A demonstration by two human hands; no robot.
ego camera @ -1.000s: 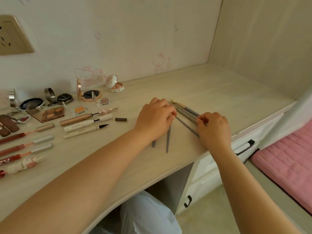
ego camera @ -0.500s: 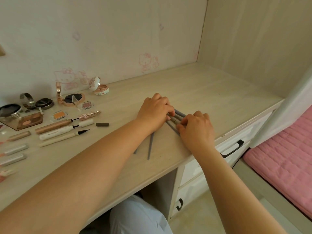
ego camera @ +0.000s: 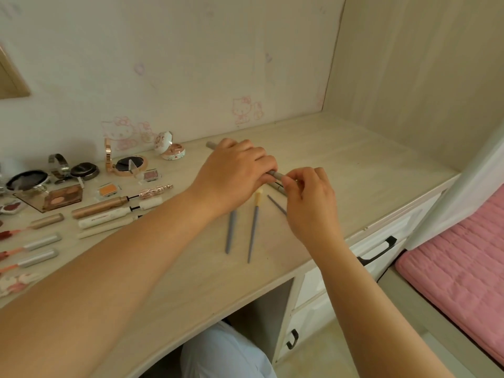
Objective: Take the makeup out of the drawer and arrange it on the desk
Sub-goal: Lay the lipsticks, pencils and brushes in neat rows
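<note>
We take the grey pencil (ego camera: pixel 275 174) for a light, stiff, smooth stick that could roll or slip, best pinched near both ends; it sits low over the middle of the tabletop (ego camera: pixel 354 170), our left hand (ego camera: pixel 231 173) curled round its shaft while the fingers (ego camera: pixel 289 180) of our right hand (ego camera: pixel 308 197) pinch its near tip. Two slim grey brushes (ego camera: pixel 253 227) lie loose just below, apart from each other. Further left, an open round compact (ego camera: pixel 128 165) shows a dark pan, and a clear palette (ego camera: pixel 61 196) holds brown shadow pans. The drawer (ego camera: pixel 381 241) looks shut.
</note>
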